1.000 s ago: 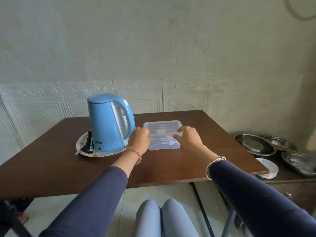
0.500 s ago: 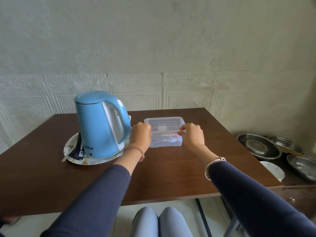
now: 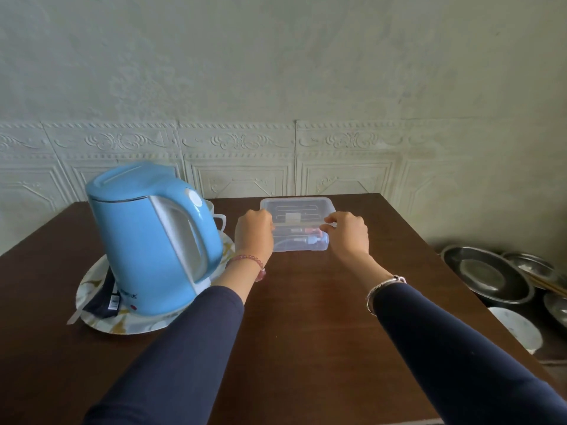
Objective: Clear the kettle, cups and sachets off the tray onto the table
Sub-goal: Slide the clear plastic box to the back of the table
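Both hands, left [image 3: 254, 233] and right [image 3: 348, 233], have slid the clear box [image 3: 294, 223] farther along the table [image 3: 306, 302] and still pinch its sides, while the kettle [image 3: 150, 237] waits uncleared on the tray [image 3: 92, 289].

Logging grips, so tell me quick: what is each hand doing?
Left hand: closed on the clear box's left edge.
Right hand: closed on its right edge.

A home dining corner: brown table [image 3: 306, 317], blue kettle [image 3: 153, 240], steel basins [image 3: 487, 277] stacked beside embossed wall panels [image 3: 239, 161].
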The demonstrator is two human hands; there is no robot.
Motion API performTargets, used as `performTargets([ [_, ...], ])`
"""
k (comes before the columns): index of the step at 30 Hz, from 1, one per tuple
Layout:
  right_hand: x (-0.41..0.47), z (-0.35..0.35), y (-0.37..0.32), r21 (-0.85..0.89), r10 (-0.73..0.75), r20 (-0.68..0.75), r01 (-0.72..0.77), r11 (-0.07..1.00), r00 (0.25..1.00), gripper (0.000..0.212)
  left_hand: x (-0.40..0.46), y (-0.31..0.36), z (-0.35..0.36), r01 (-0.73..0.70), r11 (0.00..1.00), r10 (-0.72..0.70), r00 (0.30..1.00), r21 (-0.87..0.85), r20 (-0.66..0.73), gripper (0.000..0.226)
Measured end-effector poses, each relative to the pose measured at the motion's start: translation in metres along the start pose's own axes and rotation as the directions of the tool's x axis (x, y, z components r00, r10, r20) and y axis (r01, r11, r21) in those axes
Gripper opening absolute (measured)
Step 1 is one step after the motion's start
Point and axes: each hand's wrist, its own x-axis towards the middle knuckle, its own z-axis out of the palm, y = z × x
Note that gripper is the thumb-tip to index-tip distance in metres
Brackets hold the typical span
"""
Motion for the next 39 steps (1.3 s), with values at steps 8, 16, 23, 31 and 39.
performTargets([
  [8, 0.052, 0.025, 0.004, 0.022, 0.006, -0.006, -0.006, 1.000, 1.000, 0.027, 0.045, -0.005, 0.030, 0.023, 0.998, -0.025, 0.999, -0.057, -0.026, 0.014],
  [16, 0.102, 0.050, 0.007, 0.056, 0.015, -0.023, -0.014, 0.998, 1.000, 0.028, 0.091, -0.011, 0.055, 0.026, 0.999, -0.027, 0.999, -0.030, -0.032, 0.016],
  [23, 0.136, 0.067, 0.009, 0.073, 0.027, -0.029, -0.025, 0.997, 0.999, 0.026, 0.121, -0.016, 0.073, 0.025, 1.000, -0.025, 0.999, -0.011, -0.043, 0.044],
  [31, 0.161, 0.080, 0.009, 0.041, 0.019, -0.044, -0.017, 0.999, 0.999, 0.028, 0.144, -0.018, 0.088, 0.025, 1.000, -0.025, 0.998, -0.007, -0.054, 0.020],
  [39, 0.155, 0.067, -0.002, -0.140, -0.021, 0.123, 0.038, 0.989, 0.992, 0.043, 0.136, -0.004, 0.074, 0.072, 0.989, -0.073, 0.997, 0.133, -0.002, 0.008],
])
